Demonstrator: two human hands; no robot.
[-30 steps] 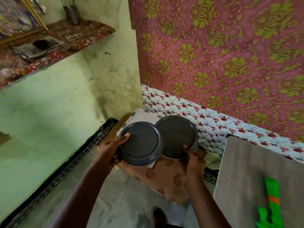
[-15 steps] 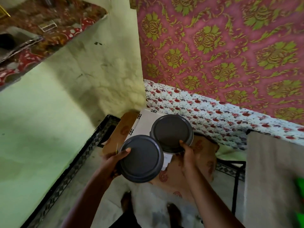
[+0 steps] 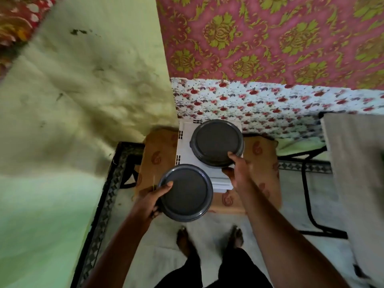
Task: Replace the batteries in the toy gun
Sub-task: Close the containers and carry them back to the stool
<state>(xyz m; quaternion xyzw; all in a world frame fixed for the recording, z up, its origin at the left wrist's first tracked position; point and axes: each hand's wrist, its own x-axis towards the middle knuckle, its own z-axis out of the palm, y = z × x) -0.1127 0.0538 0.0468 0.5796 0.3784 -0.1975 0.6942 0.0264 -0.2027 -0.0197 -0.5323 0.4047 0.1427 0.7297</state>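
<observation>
Nearer grey container: held at rim, left hand with fingers curled round it. Farther grey container: right hand gripped likewise. Judged light, stiff, slippery-lidded.

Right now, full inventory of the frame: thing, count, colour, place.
Stool: 1, brown patterned cover, against the wall.
Crate: 1, white, on the stool.
Round lidded containers: 2, dark grey; near container held over the stool's front edge, far container on the crate.
Wall cloths: 2; pink-and-green cloth above white floral cloth.
Table: 1, grey, right edge.
Feet: 2, bare, on the floor.
Left hand: grips the near container.
Right hand: grips the far container's near rim.
</observation>
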